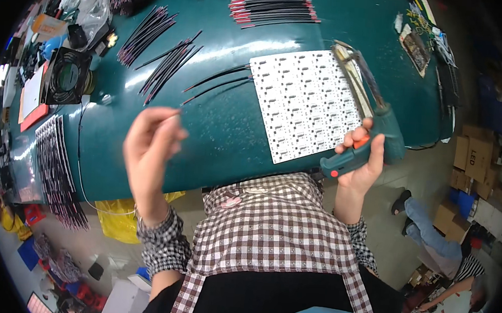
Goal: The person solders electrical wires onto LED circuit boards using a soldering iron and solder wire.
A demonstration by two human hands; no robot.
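Both hands busy — your right hand (360, 158) is gripping the soldering gun (364, 142) beside the white panel (304, 105), your left hand (150, 141) is pinching a thin wire (178, 112) — ready to feed

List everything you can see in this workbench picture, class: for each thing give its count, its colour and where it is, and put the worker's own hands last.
table: one, dark green, centre.
circuit panel: one, white, on the table right of centre.
loose wires: many, black with red ends, in bunches left of the panel.
wire bundle: one, black and red, top of the table.
fan: one, black, far left.
wire rows: many, dark, laid out at the table's left edge.
cardboard boxes: several, brown, on the floor at right.
another person: one, in jeans, seated lower right.
left hand: raised, pinching a thin wire.
right hand: gripping a green soldering gun with an orange trigger.
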